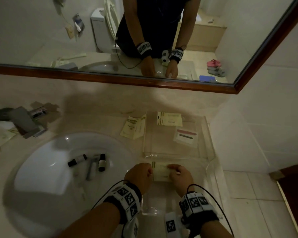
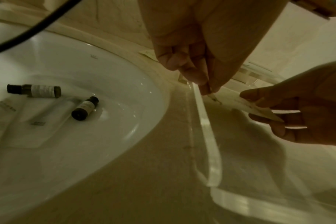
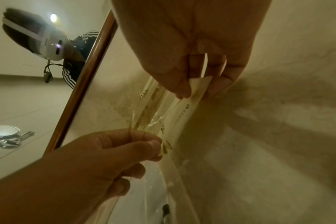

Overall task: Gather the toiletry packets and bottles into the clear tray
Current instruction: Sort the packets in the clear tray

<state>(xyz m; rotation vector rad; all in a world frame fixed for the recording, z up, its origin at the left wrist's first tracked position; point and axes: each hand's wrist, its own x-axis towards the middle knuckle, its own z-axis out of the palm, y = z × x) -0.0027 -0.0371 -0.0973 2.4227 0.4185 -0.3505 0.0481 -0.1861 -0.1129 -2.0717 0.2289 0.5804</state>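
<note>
A: While both hands pinch one packet, head view: left hand on its left end, right hand on its right, held over the near end of the clear tray. Two packets look already in the tray; another packet lies on the surface just beside it.

B: Bottles?

A: Left wrist view: two dark bottles lying in the sink, untouched. Left fingertips clamp the packet's corner.

B: Right wrist?

A: Right thumb and fingers nip the packet's other end. Roughly halfway, I'd judge: bottles, stray packet left.
</note>
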